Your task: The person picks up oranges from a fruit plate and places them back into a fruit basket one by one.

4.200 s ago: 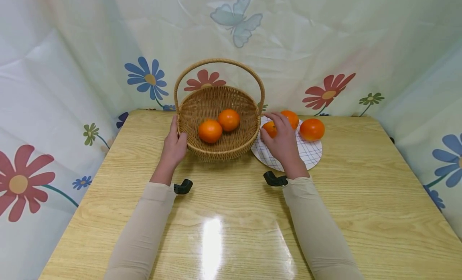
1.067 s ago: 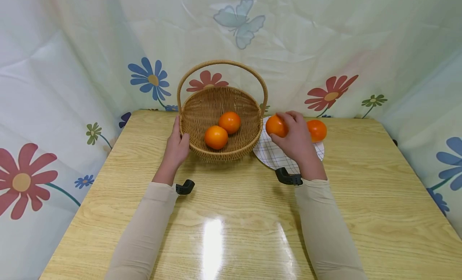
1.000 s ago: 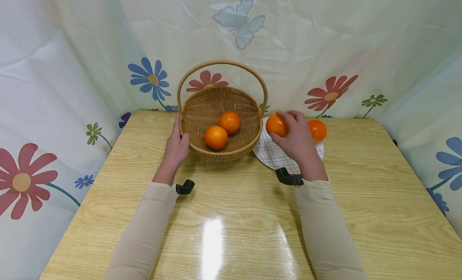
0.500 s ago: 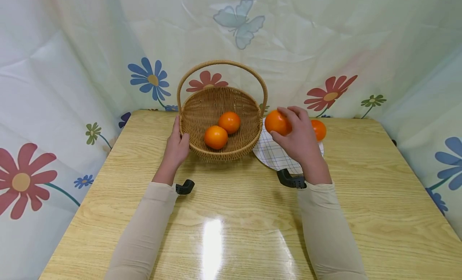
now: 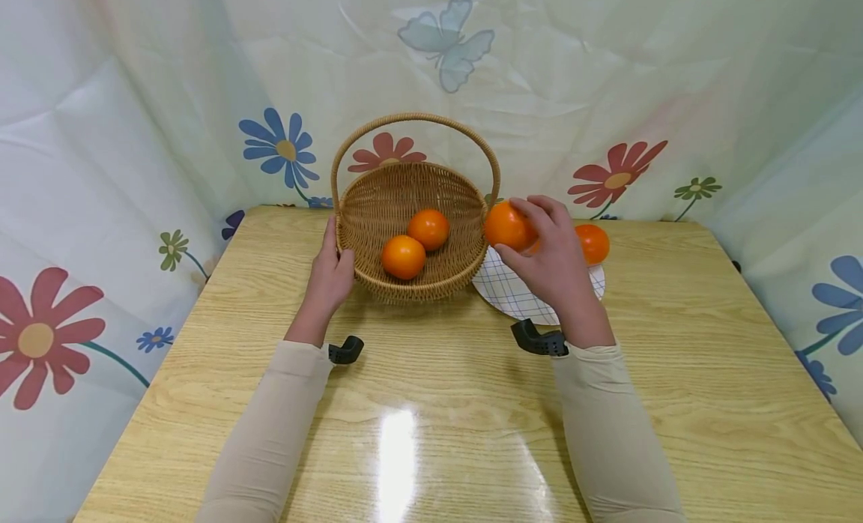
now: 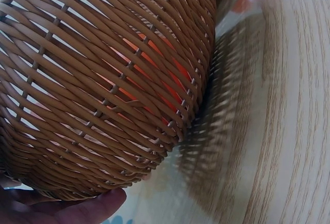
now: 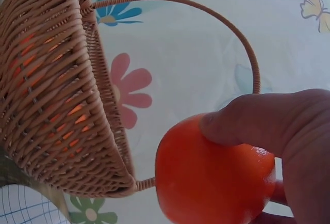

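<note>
In the head view, my left hand (image 5: 330, 272) holds the left rim of a wicker basket (image 5: 418, 287) with a tall arched handle. Two smooth orange fruits (image 5: 403, 257) lie inside it; the left wrist view shows orange through the weave. My right hand (image 5: 556, 257) grips another orange fruit (image 5: 507, 225) between thumb and fingers, raised at the basket's right rim. The right wrist view shows this fruit (image 7: 206, 175) in front of the handle's lower end, with the thumb on its upper side. Beneath the right hand is a round white plate (image 5: 509, 291) with blue grid lines.
One more orange fruit (image 5: 595, 243) sits on the plate's right side, and a bit of orange shows behind the held one. The wooden table (image 5: 445, 403) extends toward me. A flowered curtain (image 5: 539, 73) hangs close behind the basket and along both sides.
My right hand has picked up a fruit from the plate and moved it up and left to the basket's rim. The left hand stays on the basket.
</note>
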The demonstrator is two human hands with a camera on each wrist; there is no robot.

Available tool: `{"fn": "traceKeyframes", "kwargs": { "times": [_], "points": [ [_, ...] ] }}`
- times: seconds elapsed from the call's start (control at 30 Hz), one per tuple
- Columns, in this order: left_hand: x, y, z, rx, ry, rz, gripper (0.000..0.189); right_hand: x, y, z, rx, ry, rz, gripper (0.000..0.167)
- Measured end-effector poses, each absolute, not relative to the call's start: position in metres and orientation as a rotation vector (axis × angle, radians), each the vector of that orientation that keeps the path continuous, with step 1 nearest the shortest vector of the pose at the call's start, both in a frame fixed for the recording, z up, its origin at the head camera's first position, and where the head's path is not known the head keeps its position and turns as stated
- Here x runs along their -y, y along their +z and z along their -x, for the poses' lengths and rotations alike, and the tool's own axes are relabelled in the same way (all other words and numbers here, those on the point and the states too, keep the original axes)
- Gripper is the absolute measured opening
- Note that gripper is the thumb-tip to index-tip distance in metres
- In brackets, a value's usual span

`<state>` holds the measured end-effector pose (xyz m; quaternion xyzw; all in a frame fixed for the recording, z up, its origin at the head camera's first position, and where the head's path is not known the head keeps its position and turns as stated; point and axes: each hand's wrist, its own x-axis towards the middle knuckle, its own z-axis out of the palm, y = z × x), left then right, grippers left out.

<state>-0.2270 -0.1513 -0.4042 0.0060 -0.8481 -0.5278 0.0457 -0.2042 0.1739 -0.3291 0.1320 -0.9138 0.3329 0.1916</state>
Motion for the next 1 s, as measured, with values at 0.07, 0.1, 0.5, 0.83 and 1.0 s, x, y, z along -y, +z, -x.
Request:
{"fn": "traceKeyframes", "kwargs": {
  "times": [0.07,0.1,0.5,0.83,1.0],
  "points": [
    [0.151,-0.404,0.227,2.587,-1.616,-0.012,0.068,-0.172,-0.329,0.204,2.539,0.943,-0.390,0.060],
    [0.151,-0.404,0.227,2.587,-1.617,-0.012,0.068,-0.171,-0.329,0.203,2.529,0.947,-0.398,0.060],
    [0.151,-0.404,0.228,2.593,-1.626,-0.043,0.069,-0.157,-0.335,0.203,2.448,0.983,-0.459,0.060],
    [0.150,-0.403,0.227,2.586,-1.624,-0.025,0.069,-0.150,-0.344,0.207,2.413,0.950,-0.542,0.062],
    [0.151,-0.405,0.228,2.585,-1.618,-0.029,0.069,-0.147,-0.349,0.209,2.404,0.934,-0.579,0.061]
  ]
}}
